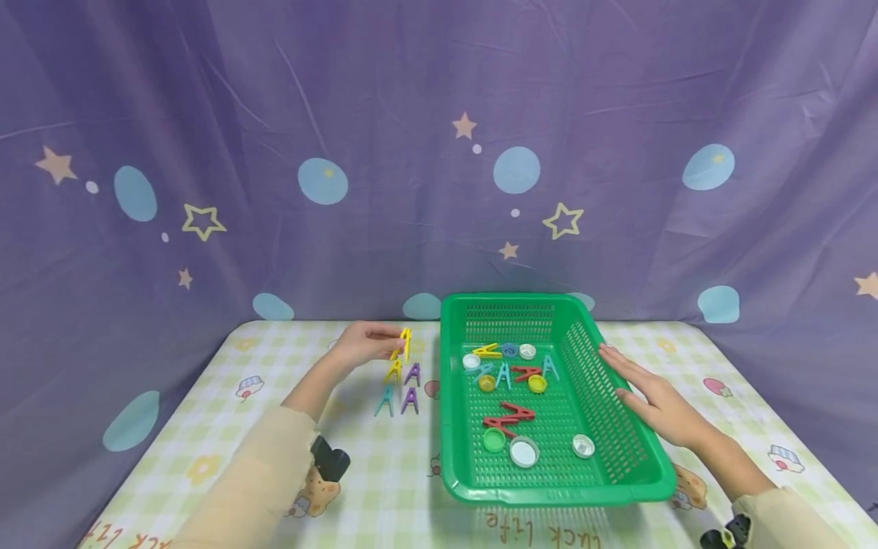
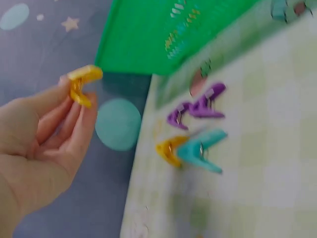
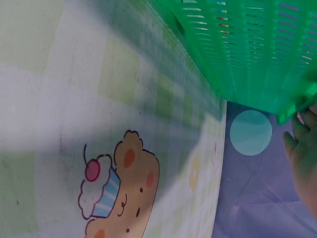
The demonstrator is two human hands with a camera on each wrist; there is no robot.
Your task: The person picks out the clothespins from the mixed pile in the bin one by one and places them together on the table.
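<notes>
My left hand (image 1: 363,345) pinches a yellow clothespin (image 1: 406,343) between thumb and fingers, above the far part of the table, left of the basket. In the left wrist view the clothespin (image 2: 84,74) sits at the fingertips. Just nearer stand another yellow clothespin (image 1: 394,370), a teal clothespin (image 1: 386,401) and two purple clothespins (image 1: 412,374), in two columns. My right hand (image 1: 655,400) rests with extended fingers on the right rim of the green basket (image 1: 549,496). In the right wrist view that hand (image 3: 304,153) is partly cut off by the frame.
Inside the basket lie red clothespins (image 1: 517,412), blue clothespins (image 1: 504,375), a yellow clothespin (image 1: 487,351) and several bottle caps (image 1: 524,452). A checked tablecloth (image 1: 370,488) covers the table. Behind its far edge hangs a purple curtain (image 1: 411,99).
</notes>
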